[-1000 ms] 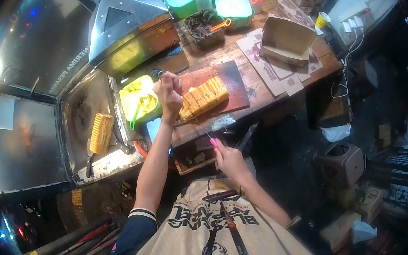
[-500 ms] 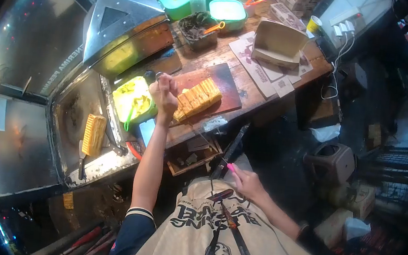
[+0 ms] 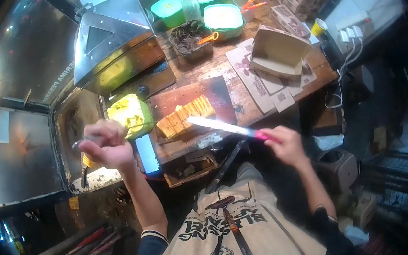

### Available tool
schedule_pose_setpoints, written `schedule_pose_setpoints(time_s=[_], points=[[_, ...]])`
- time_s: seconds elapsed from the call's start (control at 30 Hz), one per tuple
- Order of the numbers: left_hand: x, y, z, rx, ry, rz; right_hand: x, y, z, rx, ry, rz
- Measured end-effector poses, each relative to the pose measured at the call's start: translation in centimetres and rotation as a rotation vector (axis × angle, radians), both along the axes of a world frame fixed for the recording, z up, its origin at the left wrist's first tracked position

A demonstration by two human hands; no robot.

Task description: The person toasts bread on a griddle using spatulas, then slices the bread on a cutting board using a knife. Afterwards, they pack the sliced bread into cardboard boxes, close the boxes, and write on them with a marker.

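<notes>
My right hand (image 3: 284, 145) grips the pink handle of a long knife (image 3: 221, 125). Its pale blade points left, with the tip over or just beside the right end of a toasted bread block (image 3: 186, 116) scored with several cuts. That bread lies on a wooden cutting board (image 3: 223, 99). My left hand (image 3: 108, 145) is closed, in front of the griddle; a small shiny end pokes out by the thumb, and what it belongs to is hidden. Behind this hand, a second bread block (image 3: 92, 161) is mostly covered. A tub of yellow spread (image 3: 131, 112) stands left of the board.
A phone-like pale blue slab (image 3: 147, 154) lies at the table edge. Beyond the board are a container of dark filling (image 3: 192, 39), green lidded tubs (image 3: 169, 10) and an open cardboard box (image 3: 280, 53). A metal hood (image 3: 112, 33) stands back left. A dark-handled spatula (image 3: 84, 177) rests by the griddle.
My left hand has moved from beside the bread leftward and nearer to me. My right hand has risen from the apron with the knife, bringing the blade up to the bread.
</notes>
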State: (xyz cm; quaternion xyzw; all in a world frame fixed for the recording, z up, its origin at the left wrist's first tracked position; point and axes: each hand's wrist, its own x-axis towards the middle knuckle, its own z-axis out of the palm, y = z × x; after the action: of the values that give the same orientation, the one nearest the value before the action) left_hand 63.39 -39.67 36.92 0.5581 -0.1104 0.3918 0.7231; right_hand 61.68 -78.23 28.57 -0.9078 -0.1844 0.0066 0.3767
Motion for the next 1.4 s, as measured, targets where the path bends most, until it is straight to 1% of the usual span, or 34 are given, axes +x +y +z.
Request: schedule_pose_setpoints(time_s=[0.03,0.07,0.13,0.17,0.2,0.23,0.27,0.33,0.37,0.4,0.47,0.53,0.63,0.73,0.77,0.8,0.83,0.87,0.93,0.97,1.0,1.03,1.07,1.1,1.13,1.17,1.2,1.23,1.3,1.4], points=[[0.2,-0.3,-1.4,0.053,0.068,0.248,1.9,-2.3,0.2,-0.001,0.013,-0.01],[0.5,-0.4,-3.4,0.088,0.118,0.391,3.7,-4.5,0.1,0.002,0.028,-0.025],[0.7,-0.1,-8.3,0.073,0.306,0.548,7.4,-8.1,-0.3,-0.045,0.073,-0.018],[1.1,-0.9,-9.4,0.011,0.323,0.58,9.2,-9.9,-1.7,-0.192,0.057,-0.015],[1.3,-1.7,-10.3,-0.05,0.341,0.61,11.1,-10.1,-2.7,-0.194,0.042,0.045],[1.3,-1.7,-11.2,-0.093,0.339,0.585,12.9,-10.0,-3.7,-0.197,0.027,0.104],[1.9,-2.3,-10.9,-0.106,0.334,0.621,14.5,-9.7,-5.0,-0.201,0.014,0.163],[2.3,-3.5,-10.3,-0.133,0.332,0.7,17.4,-6.8,-9.4,-0.09,0.197,0.268],[2.5,-3.7,-10.2,-0.144,0.318,0.712,18.3,-4.2,-10.3,-0.15,0.146,0.33],[2.6,-3.8,-10.3,-0.142,0.325,0.722,18.7,-0.9,-10.8,-0.036,0.189,0.402],[2.7,-4.0,-10.1,-0.139,0.333,0.744,18.6,4.9,-10.7,-0.131,0.264,0.478],[3.1,-5.2,-9.3,-0.145,0.336,0.731,18.0,8.3,-12.2,-0.149,0.021,0.467],[3.2,-4.7,-9.6,-0.141,0.335,0.723,17.7,9.6,-10.4,-0.255,0.108,0.416],[3.5,-4.9,-10.0,-0.182,0.326,0.696,18.3,8.5,-6.4,-0.315,0.461,0.531],[3.9,-5.3,-10.0,-0.209,0.325,0.675,18.1,8.2,-7.4,-0.334,0.403,0.528],[4.5,-6.0,-9.8,-0.236,0.325,0.646,17.8,7.5,-7.8,-0.288,0.411,0.504],[5.0,-6.8,-9.5,-0.21,0.328,0.603,17.7,6.6,-8.0,-0.243,0.419,0.473],[5.7,-7.3,-9.7,-0.209,0.334,0.584,17.7,5.5,-8.0,-0.199,0.425,0.436],[7.3,-8.3,-10.4,-0.207,0.352,0.54,17.6,3.0,-7.9,-0.245,0.467,0.331],[8.4,-9.9,-9.6,-0.237,0.348,0.469,17.4,1.6,-7.6,-0.243,0.497,0.264],[9.6,-10.5,-9.5,-0.199,0.336,0.415,17.2,0.3,-7.4,-0.238,0.528,0.2],[10.8,-11.8,-9.5,-0.205,0.344,0.418,17.3,-1.3,-7.4,-0.243,0.535,0.157],[12.2,-14.1,-8.1,-0.21,0.352,0.423,17.3,-2.9,-6.9,-0.228,0.494,0.097],[13.6,-15.5,-7.5,-0.248,0.336,0.361,17.1,-4.7,-6.0,-0.213,0.453,0.039],[14.6,-17.0,-6.8,-0.167,0.335,0.31,17.1,-6.3,-5.6,-0.199,0.411,-0.019],[16.0,-19.0,-5.5,-0.104,0.27,0.265,17.2,-7.9,-5.7,-0.188,0.359,-0.101],[17.2,-20.6,-4.9,-0.115,0.236,0.21,17.3,-9.4,-5.2,-0.178,0.306,-0.181],[18.7,-21.7,-4.9,-0.121,0.18,0.162,17.5,-11.2,-4.1,-0.18,0.372,-0.236],[21.0,-24.7,-3.9,-0.156,0.125,0.076,17.6,-13.7,-2.3,-0.205,0.278,-0.344],[23.7,-27.7,-4.2,-0.163,0.049,-0.028,18.5,-16.8,-2.5,-0.227,0.182,-0.461]])
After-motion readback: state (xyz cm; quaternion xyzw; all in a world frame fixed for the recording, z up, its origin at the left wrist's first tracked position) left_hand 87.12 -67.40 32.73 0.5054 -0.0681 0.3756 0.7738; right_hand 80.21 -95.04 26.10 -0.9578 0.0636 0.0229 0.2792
